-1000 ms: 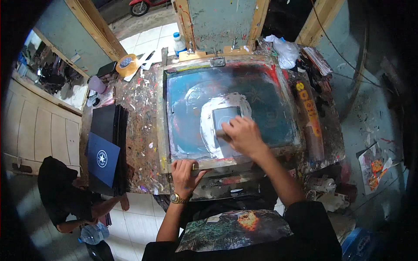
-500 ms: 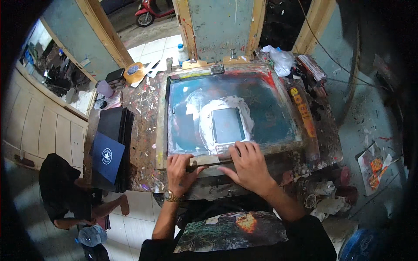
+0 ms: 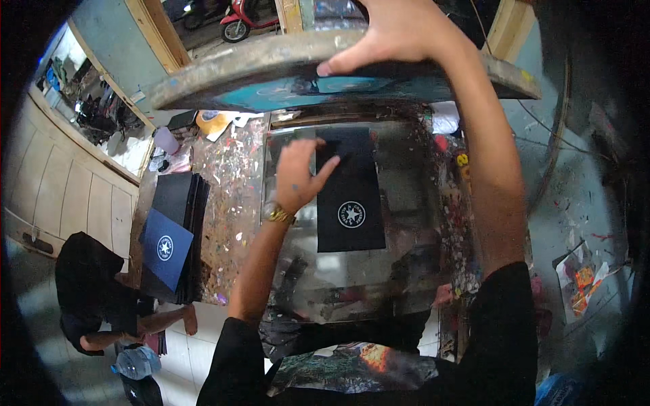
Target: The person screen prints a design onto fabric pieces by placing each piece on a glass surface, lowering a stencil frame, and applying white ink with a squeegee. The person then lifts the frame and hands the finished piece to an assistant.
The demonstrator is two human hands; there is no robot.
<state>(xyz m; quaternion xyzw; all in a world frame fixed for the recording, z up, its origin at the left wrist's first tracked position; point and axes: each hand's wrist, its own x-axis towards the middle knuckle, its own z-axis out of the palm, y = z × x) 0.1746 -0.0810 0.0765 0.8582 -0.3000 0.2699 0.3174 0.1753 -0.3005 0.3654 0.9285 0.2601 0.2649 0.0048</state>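
The wooden-framed printing screen is tilted up at the far side, its blue mesh seen from below. My right hand grips the frame's near edge, with the thumb on the near side and the fingers partly out of sight. Beneath it, a black rectangular sheet lies flat on the worn printing board. A round white star print shows near the sheet's closer end. My left hand is open over the sheet's left edge, fingers and thumb apart; whether it touches the sheet I cannot tell.
At the left, a stack of dark sheets carries a blue sheet with a white star print. Behind it are a tape roll and a purple cup. Another person sits low at the left, near a large water bottle.
The screen has swung up from flat, exposing the black sheet below. My right hand rose with the frame; my left hand let go of its near edge and moved forward over the sheet.
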